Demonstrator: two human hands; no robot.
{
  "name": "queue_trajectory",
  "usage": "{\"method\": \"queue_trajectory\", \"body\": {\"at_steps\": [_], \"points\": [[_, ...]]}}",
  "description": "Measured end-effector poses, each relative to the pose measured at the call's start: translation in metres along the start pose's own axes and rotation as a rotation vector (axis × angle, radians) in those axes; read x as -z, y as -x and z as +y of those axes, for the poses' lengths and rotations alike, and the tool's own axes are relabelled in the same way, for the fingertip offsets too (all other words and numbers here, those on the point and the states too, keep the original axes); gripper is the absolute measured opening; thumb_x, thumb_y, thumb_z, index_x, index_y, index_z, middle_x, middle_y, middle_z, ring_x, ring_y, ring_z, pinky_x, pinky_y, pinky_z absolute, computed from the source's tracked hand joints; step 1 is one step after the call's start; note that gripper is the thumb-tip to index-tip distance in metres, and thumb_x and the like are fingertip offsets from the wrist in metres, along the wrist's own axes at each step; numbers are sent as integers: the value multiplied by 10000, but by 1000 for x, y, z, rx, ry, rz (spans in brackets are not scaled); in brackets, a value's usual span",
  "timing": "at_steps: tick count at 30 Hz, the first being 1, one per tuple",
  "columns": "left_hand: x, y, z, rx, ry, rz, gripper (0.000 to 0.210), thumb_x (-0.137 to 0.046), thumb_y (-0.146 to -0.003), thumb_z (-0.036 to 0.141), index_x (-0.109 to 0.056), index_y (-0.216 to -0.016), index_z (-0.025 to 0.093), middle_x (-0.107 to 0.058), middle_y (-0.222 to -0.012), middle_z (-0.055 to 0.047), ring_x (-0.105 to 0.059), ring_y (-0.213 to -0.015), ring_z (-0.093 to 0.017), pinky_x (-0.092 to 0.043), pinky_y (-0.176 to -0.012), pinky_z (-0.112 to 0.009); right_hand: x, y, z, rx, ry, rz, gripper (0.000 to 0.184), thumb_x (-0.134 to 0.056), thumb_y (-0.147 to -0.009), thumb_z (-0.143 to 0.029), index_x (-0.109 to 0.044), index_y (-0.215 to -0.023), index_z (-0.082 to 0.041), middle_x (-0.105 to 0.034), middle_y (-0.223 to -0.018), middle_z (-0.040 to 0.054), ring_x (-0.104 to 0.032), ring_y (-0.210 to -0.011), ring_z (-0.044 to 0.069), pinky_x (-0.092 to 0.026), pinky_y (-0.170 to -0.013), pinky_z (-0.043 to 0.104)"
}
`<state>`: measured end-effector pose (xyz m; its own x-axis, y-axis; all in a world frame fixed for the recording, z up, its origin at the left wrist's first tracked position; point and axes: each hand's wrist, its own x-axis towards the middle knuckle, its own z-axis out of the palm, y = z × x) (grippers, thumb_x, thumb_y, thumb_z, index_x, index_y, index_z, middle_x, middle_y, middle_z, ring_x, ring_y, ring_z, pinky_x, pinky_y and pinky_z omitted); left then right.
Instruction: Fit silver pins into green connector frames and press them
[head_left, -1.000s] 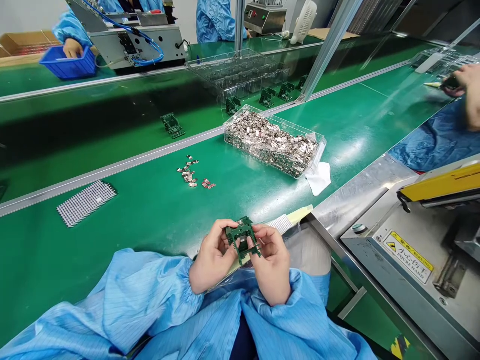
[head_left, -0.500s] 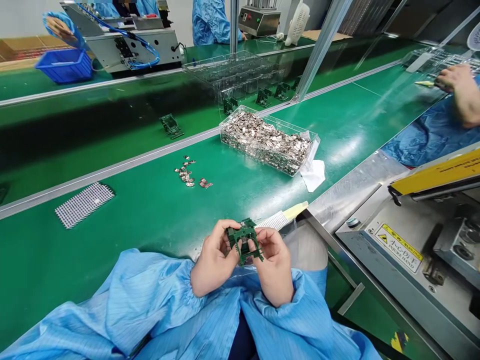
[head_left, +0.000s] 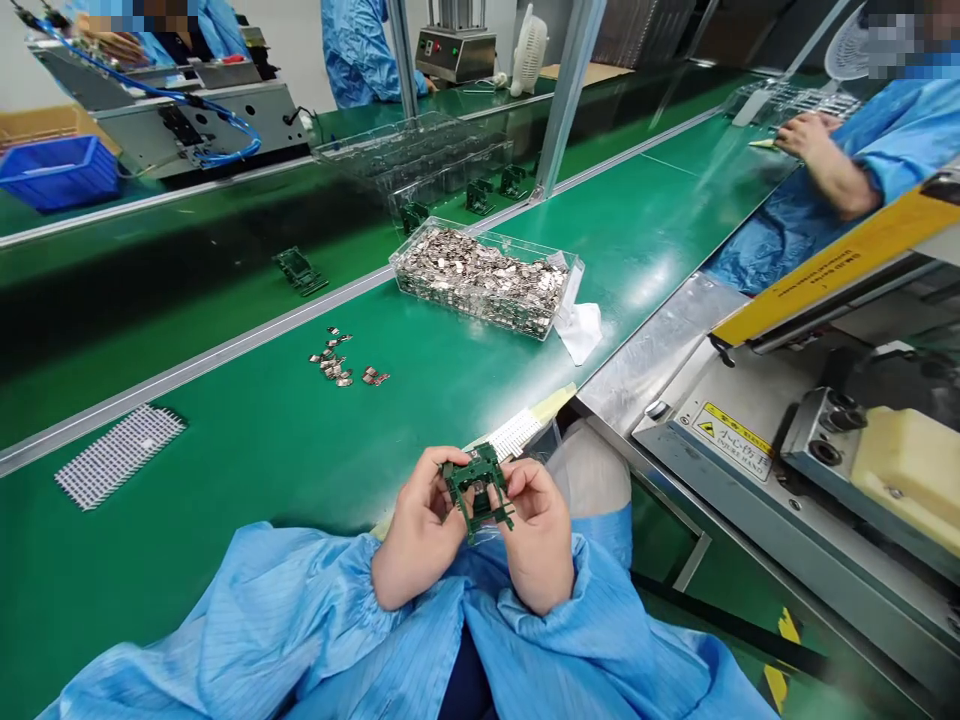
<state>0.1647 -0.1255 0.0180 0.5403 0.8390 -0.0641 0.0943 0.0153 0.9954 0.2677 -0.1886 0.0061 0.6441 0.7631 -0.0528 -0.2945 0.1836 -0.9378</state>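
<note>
Between my hands, above my lap at the bench edge, is a dark green plastic frame [head_left: 478, 470] with thin prongs. My left hand [head_left: 420, 525] grips its left side, fingers curled round it. On the right side my right hand [head_left: 538, 530] pinches it, thumb against the inner part. Whether a small metal piece sits under the thumbs I cannot tell. Just beyond the frame lies a white dotted sheet [head_left: 517, 432] with yellowish tape. Farther left on the green bench are several small metal pieces [head_left: 334, 365].
A clear box [head_left: 480, 280] heaped with metal pieces stands ahead, a white paper [head_left: 579, 332] by its corner. A white gridded sheet [head_left: 120, 455] lies left. Beyond the rail is another green frame [head_left: 300, 270]. At right, a machine [head_left: 750, 430] borders the bench; a co-worker's hand [head_left: 810, 135] works behind it.
The view has turned to the right, so the bench things appear farther left. My hands still hold the green frame, which is tilted slightly differently. More of the co-worker at right shows.
</note>
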Motion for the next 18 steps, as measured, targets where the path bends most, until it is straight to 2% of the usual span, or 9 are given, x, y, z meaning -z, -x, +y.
{"method": "queue_trajectory", "body": {"at_steps": [4, 6, 9, 11, 13, 18], "points": [[-3, -6, 1, 54, 90, -122, 305, -664, -834, 302, -478, -1061, 218, -580, -825, 12, -563, -642, -111, -500, -584, -230, 25, 6, 13, -6, -16, 57, 233, -728, -786, -328, -527, -800, -210, -610, -813, 14, -589, -717, 152, -525, -645, 270], [-5, -19, 4, 56, 148, -95, 352, -667, -841, 374, -464, -1083, 221, -587, -883, -5, -596, -685, -124, -520, -588, -240, 41, 4, 22, -22, 41, 116, 251, -683, -832, -421, -570, -849, -198, -646, -829, 42, -616, -725, 168, -537, -677, 305], [-14, -51, 6, -60, 179, -7, 401, -718, -796, 413, -480, -1043, 205, -591, -920, -19, -618, -790, -148, -540, -684, -262, 58, -6, 35, -86, 185, 145, 366, -634, -842, -538, -611, -831, -173, -665, -739, 53, -608, -623, 163, -518, -586, 289], [-24, -72, 3, -149, 172, 1, 406, -741, -771, 405, -495, -1016, 195, -591, -905, -15, -609, -818, -147, -529, -754, -269, 59, -15, 40, -105, 246, 114, 416, -634, -822, -582, -630, -812, -167, -656, -672, 42, -586, -566, 154, -491, -527, 267], [-35, -85, -4, -191, 155, -21, 398, -735, -774, 387, -498, -1027, 193, -591, -894, -9, -600, -812, -140, -510, -771, -258, 55, -22, 43, -84, 268, 89, 420, -636, -817, -591, -638, -819, -171, -647, -659, 28, -581, -570, 151, -488, -532, 261], [-49, -83, -21, -173, 51, -123, 315, -625, -867, 306, -483, -1127, 200, -583, -826, 14, -577, -741, -125, -473, -727, -234, 43, -32, 45, -15, 302, 61, 384, -610, -847, -564, -601, -753, -192, -593, -625, -11, -553, -572, 140, -471, -542, 252]]}}
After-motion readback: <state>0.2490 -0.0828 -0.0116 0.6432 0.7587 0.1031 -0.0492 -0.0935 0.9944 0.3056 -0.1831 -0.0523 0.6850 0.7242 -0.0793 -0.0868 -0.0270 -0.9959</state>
